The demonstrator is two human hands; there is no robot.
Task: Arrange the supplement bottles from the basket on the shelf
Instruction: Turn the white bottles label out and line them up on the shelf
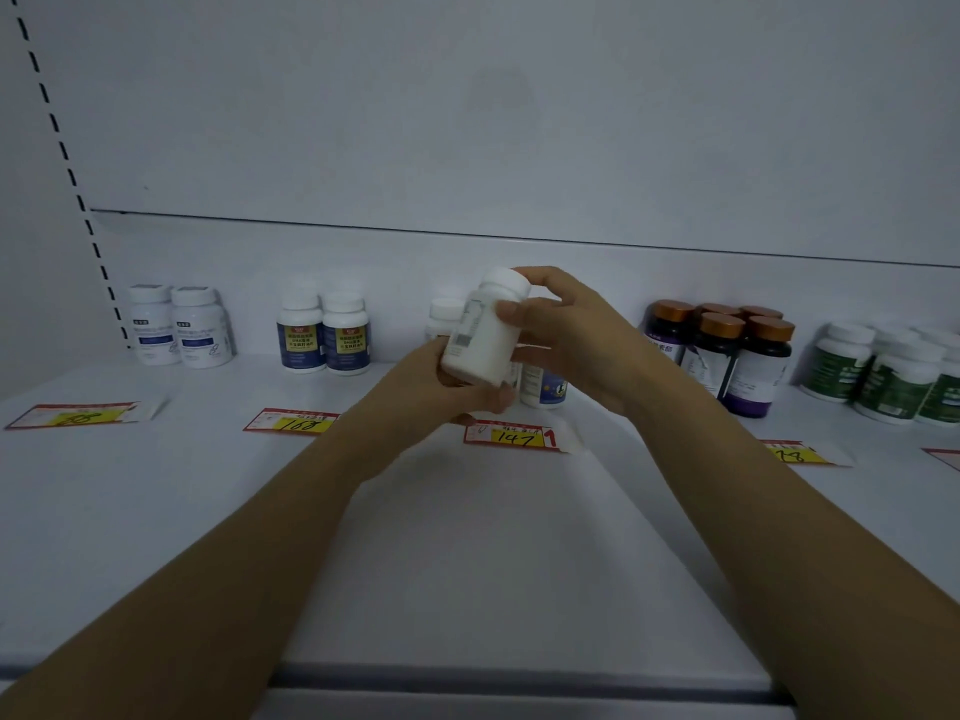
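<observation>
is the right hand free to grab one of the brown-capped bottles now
Probably not: the right hand grips the white bottle with the left hand. The brown-capped bottles stand close beside it, with nothing between.

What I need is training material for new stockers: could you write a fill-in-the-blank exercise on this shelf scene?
1. The left hand and right hand both hold one tilted bottle whose colour is ____.
2. The price tag on the shelf just below that bottle reads ____.
3. The copper-capped bottles stand to the ____ of the hands.
4. The blue-and-yellow-labelled bottles number ____.
Missing words: white; 147; right; two.
</observation>
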